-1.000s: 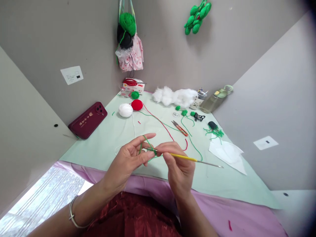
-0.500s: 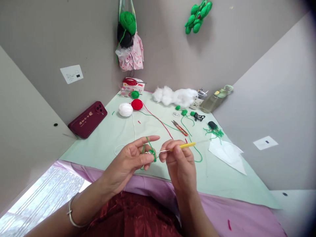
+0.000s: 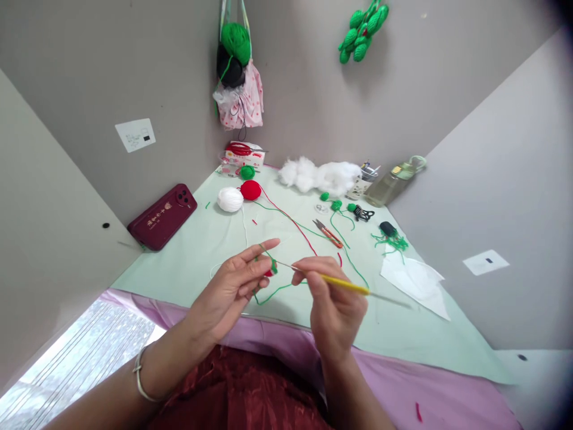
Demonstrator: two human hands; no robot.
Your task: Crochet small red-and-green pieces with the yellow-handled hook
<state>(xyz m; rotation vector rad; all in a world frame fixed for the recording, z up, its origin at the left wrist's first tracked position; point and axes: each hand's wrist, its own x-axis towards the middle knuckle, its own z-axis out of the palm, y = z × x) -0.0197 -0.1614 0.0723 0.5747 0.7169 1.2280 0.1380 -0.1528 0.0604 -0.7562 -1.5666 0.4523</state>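
Observation:
Between the thumb and fingers of my left hand is a small crochet piece in green and red, partly covered by the fingertips. Green yarn runs over my raised left index finger, and a green strand loops below the hand. My right hand is closed around the yellow handle of a crochet hook. The hook's thin metal shaft points left, its tip close to or at the piece; exact contact is too small to tell.
Behind my hands lie white yarn, red yarn, orange thread snips and white stuffing. A phone leans at the left wall. A bottle and paper are at right.
My right hand has turned, and the hook now slants down to the right instead of up. The piece in my left hand has rotated, showing red. The view has shifted slightly.

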